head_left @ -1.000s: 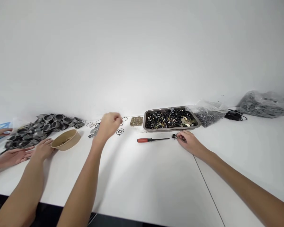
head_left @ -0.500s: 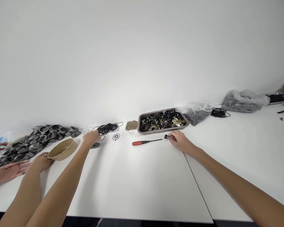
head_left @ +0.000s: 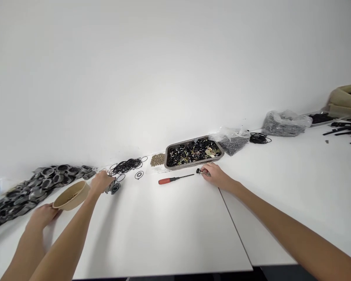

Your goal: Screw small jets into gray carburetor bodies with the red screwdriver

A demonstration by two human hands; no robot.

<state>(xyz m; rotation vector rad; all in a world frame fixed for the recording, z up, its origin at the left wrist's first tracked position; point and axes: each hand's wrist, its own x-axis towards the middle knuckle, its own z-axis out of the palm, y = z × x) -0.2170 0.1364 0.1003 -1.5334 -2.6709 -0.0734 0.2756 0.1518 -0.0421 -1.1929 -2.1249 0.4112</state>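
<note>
On the white tabletop [head_left: 169, 230], against the pale wall, a shallow metal tray [head_left: 166, 163] is filled with a jumble of small black pieces, silvery rings and yellowish pins, with some flat gold-coloured pieces gathered towards its right end. Just in front of the tray, a small black-headed part [head_left: 198, 171] with a metal shaft is pinched between the thumb and fingertips of the right hand [head_left: 215, 175]. Beside its head, a red-handled screwdriver [head_left: 175, 178] is laid flat, tip to the right.

By the left hand [head_left: 100, 182] a grey metal part [head_left: 114, 187] is held at the table, the fingers bent down over it; how the thumb is set cannot be told. Around it are scattered black rings [head_left: 127, 166], with a pile of small brass-coloured pieces [head_left: 158, 159] between them and the tray.

In the tan bowl [head_left: 76, 203], tilted, only a few small brass-coloured pieces are seen; its left rim is gripped by another person's hand [head_left: 43, 216]. Behind it grey housings [head_left: 46, 181] are heaped.

To the right of the tray, small dark pieces are contained in a clear plastic bag [head_left: 232, 144], and grey pieces in a larger plastic bag [head_left: 286, 124]. Between the bags a black cord bundle [head_left: 259, 138] is placed. At the far right, black items are partly seen in a tan container [head_left: 343, 98].
</note>
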